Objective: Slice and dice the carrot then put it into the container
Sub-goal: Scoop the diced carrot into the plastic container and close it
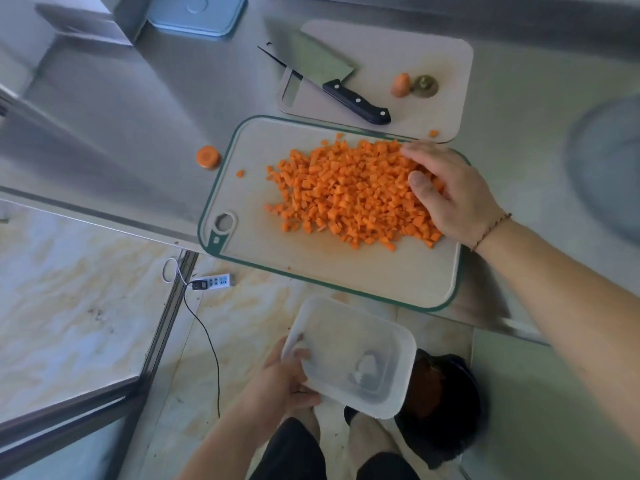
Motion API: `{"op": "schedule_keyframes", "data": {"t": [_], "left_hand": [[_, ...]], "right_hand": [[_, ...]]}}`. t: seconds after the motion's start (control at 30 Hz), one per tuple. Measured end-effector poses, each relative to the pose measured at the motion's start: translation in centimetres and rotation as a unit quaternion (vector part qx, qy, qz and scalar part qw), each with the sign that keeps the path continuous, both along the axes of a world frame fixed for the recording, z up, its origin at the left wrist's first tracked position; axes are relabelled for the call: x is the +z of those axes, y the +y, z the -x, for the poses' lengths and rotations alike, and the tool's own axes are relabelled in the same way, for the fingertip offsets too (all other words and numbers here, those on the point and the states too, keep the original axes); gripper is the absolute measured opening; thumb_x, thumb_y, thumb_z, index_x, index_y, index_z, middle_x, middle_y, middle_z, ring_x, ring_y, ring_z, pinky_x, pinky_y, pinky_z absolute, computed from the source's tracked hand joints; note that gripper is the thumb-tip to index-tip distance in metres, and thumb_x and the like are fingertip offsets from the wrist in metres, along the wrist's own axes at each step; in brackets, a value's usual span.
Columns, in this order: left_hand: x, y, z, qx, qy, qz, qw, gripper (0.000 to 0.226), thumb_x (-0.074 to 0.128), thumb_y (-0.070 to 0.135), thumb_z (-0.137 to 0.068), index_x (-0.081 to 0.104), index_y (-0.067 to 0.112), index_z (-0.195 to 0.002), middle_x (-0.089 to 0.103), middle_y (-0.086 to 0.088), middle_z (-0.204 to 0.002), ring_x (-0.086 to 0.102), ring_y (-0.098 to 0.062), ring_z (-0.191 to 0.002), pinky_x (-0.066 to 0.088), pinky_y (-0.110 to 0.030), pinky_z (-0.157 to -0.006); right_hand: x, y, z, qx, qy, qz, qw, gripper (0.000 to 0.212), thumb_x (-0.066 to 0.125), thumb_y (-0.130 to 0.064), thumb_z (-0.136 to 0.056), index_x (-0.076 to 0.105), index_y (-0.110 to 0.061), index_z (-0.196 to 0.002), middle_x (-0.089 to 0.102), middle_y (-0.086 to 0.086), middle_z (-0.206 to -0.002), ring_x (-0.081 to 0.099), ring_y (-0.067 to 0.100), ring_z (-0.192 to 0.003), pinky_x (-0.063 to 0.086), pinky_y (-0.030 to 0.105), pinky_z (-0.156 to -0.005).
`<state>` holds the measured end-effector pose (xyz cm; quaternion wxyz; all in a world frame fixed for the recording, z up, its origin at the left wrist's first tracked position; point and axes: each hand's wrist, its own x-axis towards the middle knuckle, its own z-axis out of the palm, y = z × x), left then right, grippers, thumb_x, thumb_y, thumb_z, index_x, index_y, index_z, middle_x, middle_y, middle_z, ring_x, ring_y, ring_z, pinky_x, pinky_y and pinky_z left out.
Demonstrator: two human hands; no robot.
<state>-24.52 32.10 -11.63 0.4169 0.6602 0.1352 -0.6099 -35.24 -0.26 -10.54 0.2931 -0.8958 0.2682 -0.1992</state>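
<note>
A heap of diced carrot (346, 192) lies on a green-rimmed cutting board (311, 271) that juts over the counter's front edge. My right hand (450, 192) rests on the right side of the heap, fingers spread and lightly bent over the cubes. My left hand (287, 379) grips the left rim of a clear plastic container (349, 358), holding it below the board's overhanging edge, above the floor. The container looks empty.
A cleaver (332, 81) with a black handle lies on a second board (398, 109) behind, beside two carrot ends (400, 85). Another carrot stub (208, 156) sits on the steel counter (138, 116). A container lid (197, 12) lies far back. A power strip (214, 281) and cable lie on the floor.
</note>
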Motion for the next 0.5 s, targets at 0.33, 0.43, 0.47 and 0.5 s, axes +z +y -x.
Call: {"op": "schedule_keyframes", "data": {"t": [0.33, 0.43, 0.47, 0.5], "left_hand": [[0.1, -1.4, 1.7, 0.069, 0.094, 0.036, 0.993, 0.061, 0.034, -0.018, -0.092, 0.046, 0.012, -0.144, 0.054, -0.013, -0.105, 0.059, -0.03, -0.058, 0.058, -0.038, -0.052], [0.1, -1.4, 1.8, 0.08, 0.101, 0.048, 0.99, 0.061, 0.034, -0.019, -0.091, 0.047, 0.013, -0.142, 0.05, -0.013, -0.112, 0.06, -0.031, -0.059, 0.058, -0.038, -0.052], [0.1, -1.4, 1.8, 0.082, 0.104, 0.054, 0.99, 0.062, 0.034, -0.019, -0.09, 0.047, 0.013, -0.142, 0.05, -0.013, -0.112, 0.06, -0.031, -0.059, 0.058, -0.039, -0.052], [0.1, -1.3, 1.8, 0.082, 0.106, 0.058, 0.989, 0.062, 0.034, -0.019, -0.09, 0.048, 0.013, -0.141, 0.05, -0.013, -0.112, 0.06, -0.031, -0.059, 0.059, -0.039, -0.053]], "right_hand": [[0.0, 0.1, 0.4, 0.002, -0.076, -0.021, 0.997, 0.046, 0.04, -0.038, -0.098, 0.066, -0.006, -0.121, 0.064, 0.007, -0.124, 0.054, 0.021, -0.124, 0.04, 0.041, -0.109], [-0.1, 0.1, 0.4, -0.003, -0.088, -0.039, 0.995, 0.042, 0.041, -0.035, -0.099, 0.068, -0.007, -0.115, 0.064, -0.002, -0.116, 0.057, 0.016, -0.117, 0.043, 0.036, -0.105], [-0.1, 0.2, 0.4, -0.008, -0.094, -0.049, 0.994, 0.041, 0.04, -0.034, -0.099, 0.069, -0.008, -0.113, 0.064, -0.003, -0.113, 0.058, 0.015, -0.114, 0.044, 0.033, -0.103], [-0.1, 0.2, 0.4, -0.015, -0.105, -0.063, 0.992, 0.041, 0.04, -0.034, -0.099, 0.07, -0.008, -0.11, 0.065, -0.003, -0.11, 0.059, 0.014, -0.112, 0.045, 0.031, -0.101]]}}
